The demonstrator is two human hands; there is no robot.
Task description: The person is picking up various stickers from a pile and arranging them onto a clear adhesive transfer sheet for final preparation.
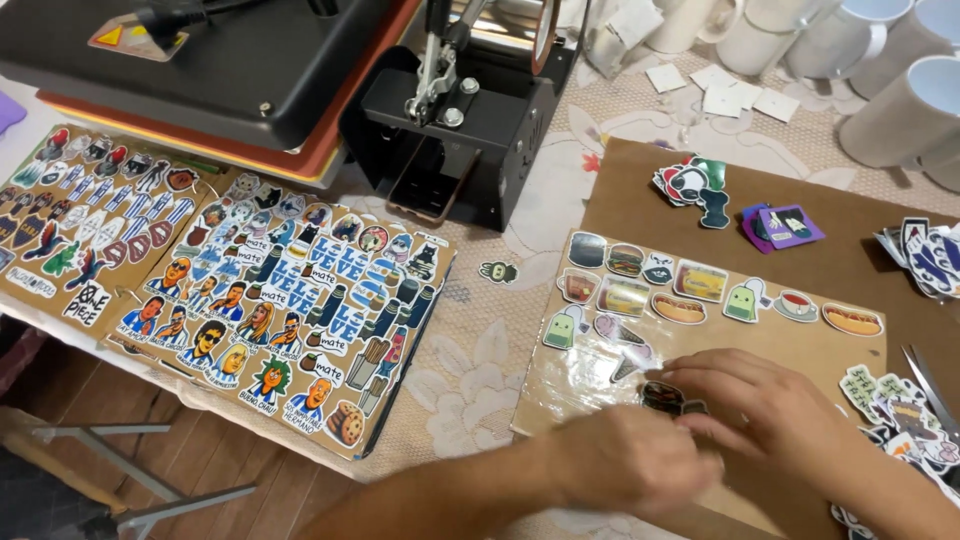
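Pinching a small dark sticker between them, the left hand and right hand meet fingertip to fingertip at the near edge of a brown cardboard sheet under glossy clear film, the left knuckles hiding most of the grip and the sticker's design too dark to read. Rows of die-cut food and drink stickers line its far edge, scissors are cut off at right, and two packed sticker boards, a black heat press and white mugs lie beyond on the lace-patterned tablecloth.
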